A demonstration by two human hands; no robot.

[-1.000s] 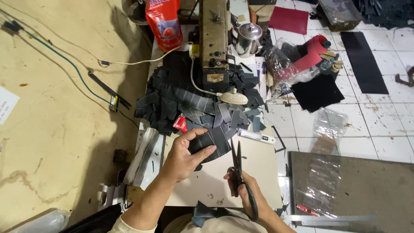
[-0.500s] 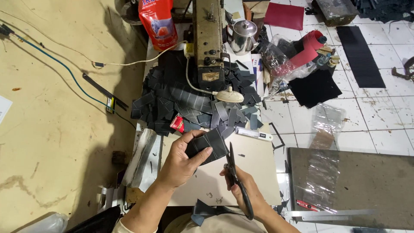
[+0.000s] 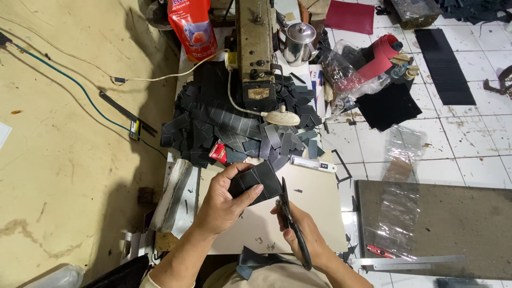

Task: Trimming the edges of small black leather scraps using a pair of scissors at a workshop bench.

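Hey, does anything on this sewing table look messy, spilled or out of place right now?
Yes. Dark cut pieces lie heaped loosely around the sewing machine, spilling toward the table's left edge. Otherwise, the left hand holds a dark piece and the right hand holds scissors.

Black leather piece [image 3: 256, 184], black-handled scissors [image 3: 292, 224], red pouch [image 3: 193, 26], silver kettle [image 3: 296, 41], white floor tiles [image 3: 453, 144].

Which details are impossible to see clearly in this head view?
- Scissors: handles hidden inside the right hand.
- Dark piece: its near part is covered by the left hand; material unclear.
- Sewing machine: top cut off by the upper edge.
- Small red box: too small to identify.
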